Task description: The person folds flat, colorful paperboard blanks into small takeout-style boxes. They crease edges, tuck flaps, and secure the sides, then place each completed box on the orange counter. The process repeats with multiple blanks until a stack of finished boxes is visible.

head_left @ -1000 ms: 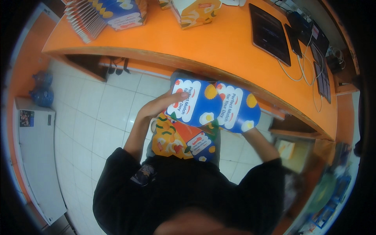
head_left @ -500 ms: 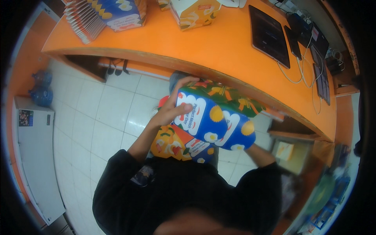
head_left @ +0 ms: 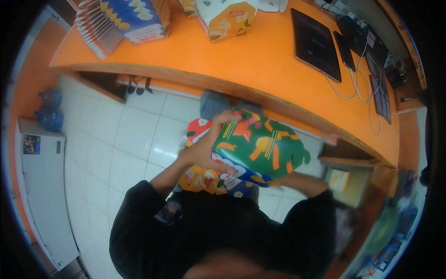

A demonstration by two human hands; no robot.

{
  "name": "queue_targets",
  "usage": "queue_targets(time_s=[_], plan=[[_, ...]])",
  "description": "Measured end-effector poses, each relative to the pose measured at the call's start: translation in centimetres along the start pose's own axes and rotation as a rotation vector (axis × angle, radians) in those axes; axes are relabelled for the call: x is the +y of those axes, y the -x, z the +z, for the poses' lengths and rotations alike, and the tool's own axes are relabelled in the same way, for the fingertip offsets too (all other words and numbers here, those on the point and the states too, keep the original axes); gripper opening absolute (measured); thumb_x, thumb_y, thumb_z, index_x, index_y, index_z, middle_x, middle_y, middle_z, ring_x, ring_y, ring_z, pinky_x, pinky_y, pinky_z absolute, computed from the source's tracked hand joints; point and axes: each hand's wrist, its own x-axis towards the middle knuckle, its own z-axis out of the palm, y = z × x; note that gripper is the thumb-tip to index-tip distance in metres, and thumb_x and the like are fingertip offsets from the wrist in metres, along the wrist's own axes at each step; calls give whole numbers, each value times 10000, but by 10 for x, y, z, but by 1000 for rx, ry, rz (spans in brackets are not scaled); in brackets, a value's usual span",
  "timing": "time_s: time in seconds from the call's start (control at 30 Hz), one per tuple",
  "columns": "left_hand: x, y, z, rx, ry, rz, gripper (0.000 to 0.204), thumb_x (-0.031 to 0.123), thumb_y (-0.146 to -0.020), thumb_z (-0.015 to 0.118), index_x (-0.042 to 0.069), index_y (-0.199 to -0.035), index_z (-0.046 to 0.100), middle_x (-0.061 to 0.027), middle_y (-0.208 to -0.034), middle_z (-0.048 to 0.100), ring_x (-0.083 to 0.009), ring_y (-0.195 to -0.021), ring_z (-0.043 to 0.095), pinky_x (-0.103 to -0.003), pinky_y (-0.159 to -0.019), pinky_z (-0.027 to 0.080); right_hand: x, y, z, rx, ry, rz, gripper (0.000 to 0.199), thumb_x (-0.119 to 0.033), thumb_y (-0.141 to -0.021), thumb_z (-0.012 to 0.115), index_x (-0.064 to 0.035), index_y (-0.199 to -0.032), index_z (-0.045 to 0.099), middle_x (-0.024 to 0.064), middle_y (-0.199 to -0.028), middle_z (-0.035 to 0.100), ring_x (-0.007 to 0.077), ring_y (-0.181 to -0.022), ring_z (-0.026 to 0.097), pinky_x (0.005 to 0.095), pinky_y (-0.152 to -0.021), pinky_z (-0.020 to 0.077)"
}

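Since a moment ago I have turned the carton (head_left: 260, 149) over: its blue-and-white face with the yellow spots now points mostly down, and the green side with orange and red shapes faces up at me.

From my head camera, my left hand (head_left: 211, 149) is curled around the near left end of the carton, fingers (head_left: 227, 118) hooked over its top edge and thumb pressed on the blue face below, a firm closed grasp. My right hand is hidden behind the carton; only my forearm reaches in under its right end, so I cannot tell how that hand is set. I hold the carton in front of my chest, tilted, just below the edge of the orange counter (head_left: 241, 60).

The carton is glossy printed cardboard, boxy with rounded corners. Beneath it, against my lap, lies a second printed pack (head_left: 209, 179) in yellow, orange and blue. On the counter stand a row of flat cartons (head_left: 116, 21), a folded box (head_left: 227, 16) and a dark tablet (head_left: 316, 44) with a white cable. Pale glazed tiles (head_left: 125, 139) cover the floor.
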Motion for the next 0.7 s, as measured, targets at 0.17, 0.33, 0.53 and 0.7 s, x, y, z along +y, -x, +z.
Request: queue_targets(time_s=[0.17,0.33,0.53,0.7], plan=[[-23,-1,16,76,272,278,1062,320,-570,887,150,-1360,197,-187,-1290,267,-340,-1254,311,-434,-993,364,1,3,0,-6,29,-12,522,-118,-762,721,-98,-1243,520,136,-1241,533,272,-1134,523,343,-941,440],[-28,1,7,279,139,403,1083,425,-562,856,138,-1378,204,-171,-1298,321,-338,-1254,355,-462,-1005,390,-31,-10,-17,-32,127,-49,503,-115,-769,715,-98,-1236,529,133,-1234,540,270,-1127,529,341,-937,444],[-4,22,-21,738,104,381,1110,547,-572,803,136,-1406,196,-156,-1303,378,-333,-1249,401,-480,-1014,412,-137,-49,-92,176,432,-97,221,-82,-803,632,-60,-1021,609,133,-999,628,269,-879,633,339,-765,505],[7,45,-41,872,231,220,1107,612,-620,726,138,-1450,169,-168,-1362,377,-323,-1268,414,-477,-1013,426,-169,-122,-148,639,741,-489,235,-129,-876,605,-42,-1094,590,105,-1033,641,195,-974,614,313,-813,482]])
